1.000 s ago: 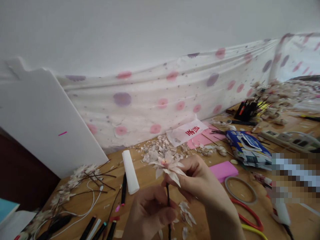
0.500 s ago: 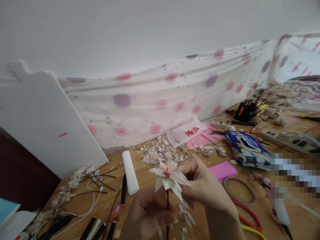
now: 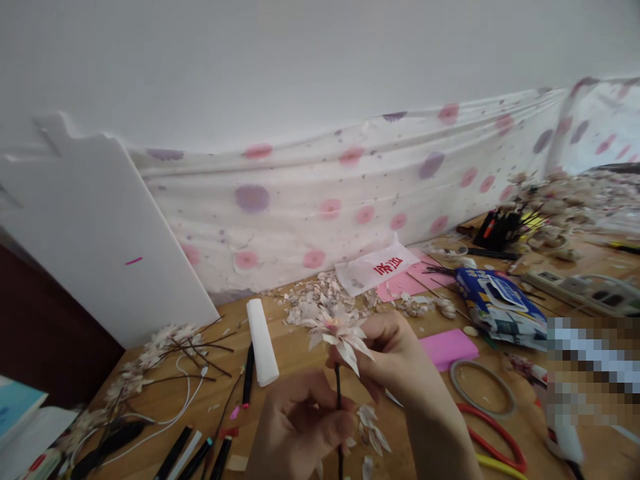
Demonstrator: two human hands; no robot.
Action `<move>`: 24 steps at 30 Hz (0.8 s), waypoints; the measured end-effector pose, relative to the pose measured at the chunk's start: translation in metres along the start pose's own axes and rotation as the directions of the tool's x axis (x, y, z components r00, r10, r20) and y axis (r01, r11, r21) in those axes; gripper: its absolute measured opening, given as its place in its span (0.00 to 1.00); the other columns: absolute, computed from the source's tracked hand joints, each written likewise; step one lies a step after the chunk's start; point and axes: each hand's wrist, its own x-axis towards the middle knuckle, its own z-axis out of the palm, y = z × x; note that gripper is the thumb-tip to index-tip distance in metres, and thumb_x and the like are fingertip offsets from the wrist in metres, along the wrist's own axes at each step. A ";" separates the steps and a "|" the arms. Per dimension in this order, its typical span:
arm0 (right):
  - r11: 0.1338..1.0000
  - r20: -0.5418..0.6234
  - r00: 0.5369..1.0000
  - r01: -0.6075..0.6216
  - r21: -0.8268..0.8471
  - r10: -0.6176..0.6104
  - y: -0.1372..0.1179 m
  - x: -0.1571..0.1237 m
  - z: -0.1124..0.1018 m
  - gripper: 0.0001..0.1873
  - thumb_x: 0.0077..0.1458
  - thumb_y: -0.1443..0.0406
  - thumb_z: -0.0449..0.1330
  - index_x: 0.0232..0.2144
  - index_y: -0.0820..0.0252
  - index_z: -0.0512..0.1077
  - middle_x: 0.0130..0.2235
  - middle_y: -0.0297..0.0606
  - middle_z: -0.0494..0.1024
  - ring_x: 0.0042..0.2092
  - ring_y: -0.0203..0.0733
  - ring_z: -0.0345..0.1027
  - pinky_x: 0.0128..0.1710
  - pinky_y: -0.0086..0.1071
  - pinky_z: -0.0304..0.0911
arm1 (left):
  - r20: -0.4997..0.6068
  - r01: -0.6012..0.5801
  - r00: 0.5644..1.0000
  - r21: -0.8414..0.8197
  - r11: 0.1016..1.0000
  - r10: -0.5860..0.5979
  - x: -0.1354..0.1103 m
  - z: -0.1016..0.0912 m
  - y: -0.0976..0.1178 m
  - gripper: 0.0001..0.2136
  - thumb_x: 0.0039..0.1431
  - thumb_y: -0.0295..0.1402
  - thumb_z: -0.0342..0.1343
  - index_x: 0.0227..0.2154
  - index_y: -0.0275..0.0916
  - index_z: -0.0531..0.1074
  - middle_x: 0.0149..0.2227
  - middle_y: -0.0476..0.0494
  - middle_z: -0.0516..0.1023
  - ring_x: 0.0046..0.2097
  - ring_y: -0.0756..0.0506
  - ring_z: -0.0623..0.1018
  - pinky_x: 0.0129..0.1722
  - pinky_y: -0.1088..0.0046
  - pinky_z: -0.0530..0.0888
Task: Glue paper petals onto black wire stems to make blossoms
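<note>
A white flower with a pink centre [image 3: 336, 333], made of thin shell-like petals, sits on a dark wire stem [image 3: 339, 407]. My left hand [image 3: 300, 427] is closed round the stem below the bloom. My right hand [image 3: 395, 360] pinches the petals on the flower's right side, fingers pressed together. Loose petals [image 3: 373, 430] lie on the wooden table [image 3: 295, 353] just under my hands.
A white roll [image 3: 262, 341] and dark pens [image 3: 195, 457] lie left of my hands, with finished flower stems [image 3: 155, 353] and a white cable further left. A pile of shell pieces [image 3: 320, 300], a pink block [image 3: 446, 348], tape ring [image 3: 481, 389], red and yellow cords, blue packet [image 3: 500, 307] and power strip [image 3: 585, 285] are behind and right.
The flower dipped a little and came back up between my hands. The view shifted slightly to the right. Both hands keep their hold.
</note>
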 end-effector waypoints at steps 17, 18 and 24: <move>0.993 -0.135 0.984 0.117 0.016 -0.114 0.009 0.005 0.007 0.19 0.45 0.56 0.75 0.17 0.63 0.76 0.10 0.24 0.62 0.12 0.22 0.47 0.13 0.20 0.40 | -0.003 0.036 0.999 -0.096 0.995 -0.037 -0.007 0.001 -0.001 0.19 0.40 0.47 0.76 0.22 0.37 0.78 0.25 0.50 0.75 0.20 0.54 0.71 0.19 0.79 0.71; 0.992 -0.158 0.979 0.129 0.001 -0.128 0.009 0.006 0.008 0.19 0.46 0.57 0.75 0.16 0.63 0.75 0.10 0.24 0.62 0.12 0.22 0.48 0.13 0.20 0.40 | 0.018 0.026 1.000 -0.116 0.993 -0.024 -0.007 -0.001 -0.001 0.18 0.42 0.46 0.76 0.23 0.37 0.78 0.24 0.51 0.74 0.20 0.55 0.71 0.18 0.80 0.71; 0.989 -0.179 0.973 0.138 -0.059 -0.147 0.004 0.008 0.010 0.23 0.46 0.58 0.75 0.13 0.61 0.69 0.09 0.24 0.62 0.12 0.23 0.47 0.13 0.20 0.36 | 0.079 -0.017 0.996 -0.162 0.987 0.030 -0.006 -0.009 -0.006 0.13 0.49 0.41 0.73 0.27 0.38 0.78 0.25 0.53 0.74 0.19 0.57 0.66 0.18 0.82 0.72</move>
